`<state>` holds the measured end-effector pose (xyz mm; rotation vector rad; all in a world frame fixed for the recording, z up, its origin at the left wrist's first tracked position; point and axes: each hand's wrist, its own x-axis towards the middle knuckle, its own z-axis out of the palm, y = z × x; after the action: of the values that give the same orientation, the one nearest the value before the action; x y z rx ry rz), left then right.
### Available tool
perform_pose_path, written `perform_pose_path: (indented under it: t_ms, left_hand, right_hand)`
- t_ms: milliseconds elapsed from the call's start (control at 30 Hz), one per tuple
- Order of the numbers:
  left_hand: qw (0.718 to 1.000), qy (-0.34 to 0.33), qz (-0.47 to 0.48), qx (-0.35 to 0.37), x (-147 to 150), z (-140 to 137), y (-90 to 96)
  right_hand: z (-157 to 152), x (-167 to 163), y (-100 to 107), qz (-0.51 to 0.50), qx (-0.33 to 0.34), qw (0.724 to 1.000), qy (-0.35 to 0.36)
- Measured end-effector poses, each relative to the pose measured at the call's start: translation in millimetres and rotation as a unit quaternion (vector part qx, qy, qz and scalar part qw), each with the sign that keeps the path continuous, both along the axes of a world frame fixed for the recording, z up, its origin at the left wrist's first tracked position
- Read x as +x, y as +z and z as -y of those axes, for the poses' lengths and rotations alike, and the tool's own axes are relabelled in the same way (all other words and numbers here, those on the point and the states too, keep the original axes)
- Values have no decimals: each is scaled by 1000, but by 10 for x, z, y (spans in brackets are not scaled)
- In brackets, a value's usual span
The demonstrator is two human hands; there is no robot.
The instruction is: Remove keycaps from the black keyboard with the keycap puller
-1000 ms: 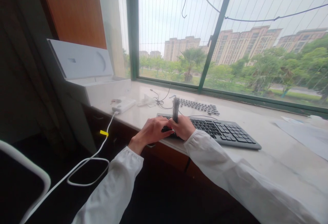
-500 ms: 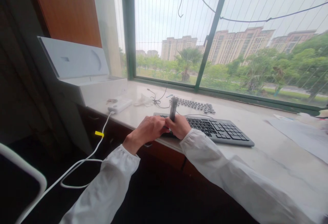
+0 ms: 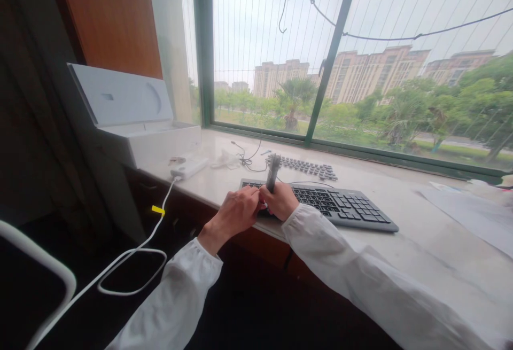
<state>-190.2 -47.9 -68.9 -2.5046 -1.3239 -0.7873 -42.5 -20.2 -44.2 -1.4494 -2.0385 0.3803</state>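
Observation:
A dark keyboard lies near the counter's front edge, many of its keycaps off and the switch area showing at the middle. My right hand is closed round an upright dark brush-like tool above the keyboard's left part. Its upper end looks bristly; the lower end is hidden by my fingers. Beside it, my left hand has its fingers bent together, touching my right fingers. A small reddish and white bit shows between the hands, too small to name. Behind the keyboard, loose grey keycaps sit in rows.
An open white box stands at the left. A white power strip with a white cord lies at the counter's left edge. Black cable and crumpled clear plastic lie behind my hands. White paper lies at right.
The view has shifted slightly. My left hand has tilted a little, its wrist lower; the tool in my right hand leans slightly more to the right.

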Motion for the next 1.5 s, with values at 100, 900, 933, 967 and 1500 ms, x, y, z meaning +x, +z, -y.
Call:
perform_pose_path:
  t_ms: [100,900,933,967,1500]
  left_hand:
    - [1000,-12,25,-1,-31,-4,-17]
    - [999,-26,21,3,-130,-107,-65]
    - [999,-26,22,4,-132,-110,-77]
    - [999,-28,24,4,-133,-112,-86]
    - [999,-11,40,1,-82,-48,-104]
  right_hand:
    - [-19,2,-38,5,22,1000,-2]
    - [-18,-2,-269,94,187,978,-14]
    - [-17,0,-274,94,189,977,-15]
    - [-15,2,-278,94,191,977,-16]
    - [15,-13,-258,129,182,974,-43]
